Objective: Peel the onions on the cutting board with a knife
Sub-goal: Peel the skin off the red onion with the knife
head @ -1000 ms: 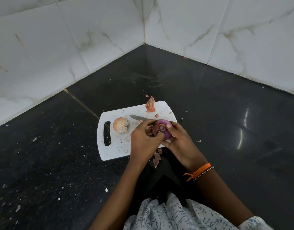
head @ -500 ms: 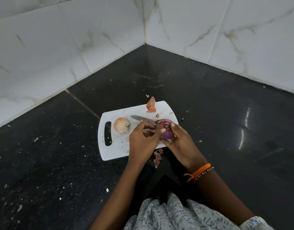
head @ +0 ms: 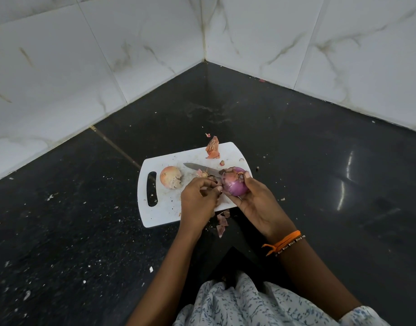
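Landmark: the white plastic cutting board, a rounded rectangle lying on the dark speckled stone counter.

Left end of board: an oblong handle slot is showing. Just right of the slot, an unpeeled onion is sitting on the board, round, with pale papery tan skin, partly flaking. Judgement: this one is not yet worked.

Mid-board: the knife is lying flat, steel blade pointing toward the slot; its handle end is passing behind the held onion, so no hand is gripping it. A tufted root scrap is resting beside the blade.

Near edge, centre: the left hand is hovering over the board with fingers curled in, apparently pinching a small bit of skin; what exactly is pinched I cannot tell.

Right end of board: the right hand is cupping the purple onion just above the board, fingers wrapping round it. Its surface is looking smooth, glossy and purple, with a ragged brownish remnant at the top. Judgement: mostly peeled, with top trimming remaining.

Far edge of board: an orange-pink dry peel curl is lying there. Off the near edge, more peel flakes are lying on the counter.
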Demonstrator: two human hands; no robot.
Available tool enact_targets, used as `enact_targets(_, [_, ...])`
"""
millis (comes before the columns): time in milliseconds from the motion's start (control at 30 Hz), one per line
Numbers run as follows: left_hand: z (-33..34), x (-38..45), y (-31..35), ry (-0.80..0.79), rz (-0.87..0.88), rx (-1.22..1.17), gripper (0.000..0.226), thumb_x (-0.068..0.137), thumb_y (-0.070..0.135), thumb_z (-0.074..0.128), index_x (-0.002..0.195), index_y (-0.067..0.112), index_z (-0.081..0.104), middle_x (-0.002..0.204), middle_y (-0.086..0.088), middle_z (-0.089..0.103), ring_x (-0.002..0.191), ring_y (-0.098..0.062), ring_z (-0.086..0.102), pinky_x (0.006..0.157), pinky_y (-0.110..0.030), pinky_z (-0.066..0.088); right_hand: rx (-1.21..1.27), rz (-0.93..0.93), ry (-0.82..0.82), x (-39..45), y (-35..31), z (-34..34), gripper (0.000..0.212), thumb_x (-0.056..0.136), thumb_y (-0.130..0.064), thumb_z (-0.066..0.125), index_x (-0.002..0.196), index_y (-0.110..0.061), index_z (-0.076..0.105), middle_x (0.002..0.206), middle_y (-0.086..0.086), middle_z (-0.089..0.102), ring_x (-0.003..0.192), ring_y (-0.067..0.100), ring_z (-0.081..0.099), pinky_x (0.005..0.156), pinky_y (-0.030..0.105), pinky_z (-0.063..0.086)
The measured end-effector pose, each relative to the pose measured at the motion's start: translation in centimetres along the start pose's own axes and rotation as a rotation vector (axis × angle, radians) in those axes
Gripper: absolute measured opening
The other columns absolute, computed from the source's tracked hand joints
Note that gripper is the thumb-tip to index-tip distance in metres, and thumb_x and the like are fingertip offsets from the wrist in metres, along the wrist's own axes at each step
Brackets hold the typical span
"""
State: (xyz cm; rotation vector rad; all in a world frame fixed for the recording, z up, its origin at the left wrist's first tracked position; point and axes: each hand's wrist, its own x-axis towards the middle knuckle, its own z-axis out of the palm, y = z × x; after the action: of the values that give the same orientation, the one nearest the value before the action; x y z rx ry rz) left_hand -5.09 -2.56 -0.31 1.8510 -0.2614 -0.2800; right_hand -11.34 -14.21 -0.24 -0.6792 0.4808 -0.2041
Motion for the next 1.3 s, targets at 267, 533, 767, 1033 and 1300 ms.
enact_targets(267, [-0.4,0.6,-0.9,0.101,0.009,0.180,0.014,0.080,0.006,0.071,0.071,0.014,0.064,0.079,0.005,0.063,0.063,0.005,0.059,0.052,-0.001,0.040,0.096,-0.028,-0.028,-0.4,-0.8,0.1,0.030,0.089,-0.032,0.047,0.106,-0.010,0.059,0.099,0.006,0.074,0.100,0.021,0.068,0.078,0.032,0.058])
enact_targets(533, [-0.5,-0.1,0.7,0.022,0.099,0.069,0.030,0.088,-0.005,0.053,0.102,0.013,0.072,0.093,0.011,0.067,0.075,0.016,0.060,0.066,-0.002,0.046,-0.203,-0.048,-0.001,-0.3,-0.4,-0.3,0.027,0.099,-0.034,0.040,0.109,-0.023,0.062,0.114,-0.001,0.064,0.108,0.015,0.060,0.076,0.025,0.050])
enact_targets(767, [-0.4,-0.6,2.6,-0.088,0.119,-0.019,0.034,0.082,0.017,0.069,0.114,0.025,0.067,0.099,0.019,0.066,0.089,0.012,0.061,0.076,-0.013,0.053,-0.282,-0.041,-0.074,-0.3,-0.2,-0.3,0.026,0.095,-0.035,0.046,0.106,-0.022,0.066,0.103,-0.004,0.070,0.084,0.005,0.067,0.064,0.020,0.052])
enact_targets(1033, [-0.6,-0.9,2.7,-0.079,0.138,0.052,0.029,0.078,0.020,0.072,0.105,0.029,0.070,0.090,0.024,0.067,0.086,0.003,0.066,0.075,-0.017,0.055,-0.379,-0.073,-0.060,-0.2,0.2,-0.4,0.025,0.097,-0.029,0.046,0.106,-0.019,0.067,0.105,0.001,0.069,0.085,0.009,0.067,0.061,0.019,0.051])
enact_targets(1300, [-0.7,-0.2,1.9,-0.050,0.161,0.104,0.027,0.079,0.001,0.065,0.101,0.014,0.072,0.085,0.010,0.070,0.075,0.013,0.062,0.065,-0.004,0.048,-0.393,-0.062,-0.043,-0.3,0.5,-0.4,0.025,0.098,-0.028,0.046,0.112,-0.017,0.063,0.109,0.004,0.065,0.080,0.007,0.069,0.056,0.017,0.050])
